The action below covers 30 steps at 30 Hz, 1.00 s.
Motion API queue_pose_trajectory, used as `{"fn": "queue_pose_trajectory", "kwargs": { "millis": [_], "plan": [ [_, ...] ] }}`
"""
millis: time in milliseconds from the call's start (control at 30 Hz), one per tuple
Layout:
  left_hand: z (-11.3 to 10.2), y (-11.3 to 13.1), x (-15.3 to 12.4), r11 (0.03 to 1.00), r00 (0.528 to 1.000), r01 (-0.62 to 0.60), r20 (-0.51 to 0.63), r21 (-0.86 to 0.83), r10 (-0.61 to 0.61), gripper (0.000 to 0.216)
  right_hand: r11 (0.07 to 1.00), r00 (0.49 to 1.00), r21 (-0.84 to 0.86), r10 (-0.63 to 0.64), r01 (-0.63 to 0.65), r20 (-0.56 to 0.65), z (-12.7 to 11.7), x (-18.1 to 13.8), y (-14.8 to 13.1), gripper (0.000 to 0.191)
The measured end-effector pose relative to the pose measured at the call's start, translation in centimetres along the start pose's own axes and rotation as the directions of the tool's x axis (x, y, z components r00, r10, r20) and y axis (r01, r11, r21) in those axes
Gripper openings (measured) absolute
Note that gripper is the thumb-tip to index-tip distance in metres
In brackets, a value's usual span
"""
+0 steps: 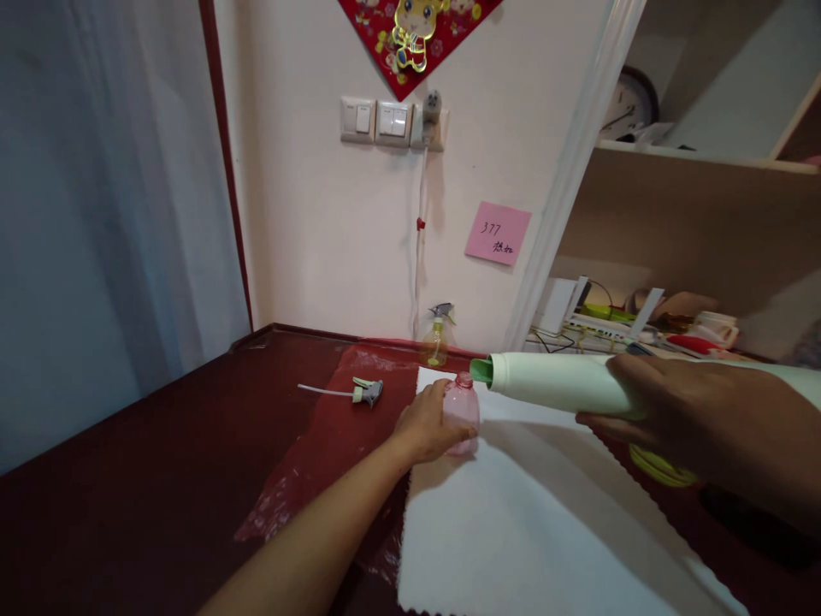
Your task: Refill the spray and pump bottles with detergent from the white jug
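Note:
My left hand (427, 428) is wrapped round a see-through pink spray bottle (463, 415), which stands upright without its head on a white cloth-like sheet (500, 522). In my right hand (680, 419) is a long pale green bottle (552, 382), held nearly level above the sheet. Its open mouth, with a darker green inside, points left and lies close to the pink bottle's neck. No stream of liquid can be made out between them. A grey and pale green spray head (368, 393) with a thin tube lies on the dark red table, left of my left hand.
Against the wall stands a yellow spray bottle (435, 344) with its head on. Clear plastic film (346, 445) covers part of the table (160, 488). A yellow-green round object (660, 466) lies under my right arm. Shelves with a white router (603, 325) are at right.

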<state>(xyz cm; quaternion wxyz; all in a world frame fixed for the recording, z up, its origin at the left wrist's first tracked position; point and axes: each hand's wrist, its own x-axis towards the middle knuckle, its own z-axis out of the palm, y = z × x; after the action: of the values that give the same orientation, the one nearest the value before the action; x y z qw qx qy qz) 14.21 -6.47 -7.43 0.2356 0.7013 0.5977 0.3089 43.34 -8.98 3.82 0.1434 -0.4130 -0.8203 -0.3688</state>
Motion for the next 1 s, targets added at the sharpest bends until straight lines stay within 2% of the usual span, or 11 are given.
{"fn": "queue_pose_trajectory", "kwargs": {
  "millis": [100, 167, 400, 800, 1000],
  "plan": [
    [0.02, 0.0, 0.0, 1.0, 1.0, -0.005, 0.0, 0.006, 0.005, 0.076, 0.999, 0.999, 0.027, 0.035, -0.034, -0.004, -0.1, 0.1, -0.25, 0.056],
    [0.05, 0.02, 0.0, 1.0, 1.0, -0.006, 0.0, 0.009, 0.006, 0.077, 0.999, 1.0, 0.047, 0.021, -0.02, -0.006, -0.06, 0.1, -0.22, 0.058],
    [0.04, 0.14, -0.03, 1.0, 1.0, 0.008, 0.003, 0.007, -0.008, 0.073, 0.999, 0.998, -0.005, -0.039, 0.039, -0.041, 0.3, -0.18, 0.22, 0.04],
    [0.16, -0.07, 0.01, 1.0, 1.0, -0.002, -0.007, -0.008, 0.002, 0.074, 1.0, 1.0, 0.001, -0.014, 0.014, -0.008, 0.27, -0.19, 0.28, 0.037],
    [0.1, -0.17, -0.01, 1.0, 1.0, -0.005, -0.005, -0.011, 0.005, 0.074, 0.999, 0.998, 0.006, -0.042, 0.042, -0.042, 0.13, -0.07, 0.2, 0.037]
  ]
}}
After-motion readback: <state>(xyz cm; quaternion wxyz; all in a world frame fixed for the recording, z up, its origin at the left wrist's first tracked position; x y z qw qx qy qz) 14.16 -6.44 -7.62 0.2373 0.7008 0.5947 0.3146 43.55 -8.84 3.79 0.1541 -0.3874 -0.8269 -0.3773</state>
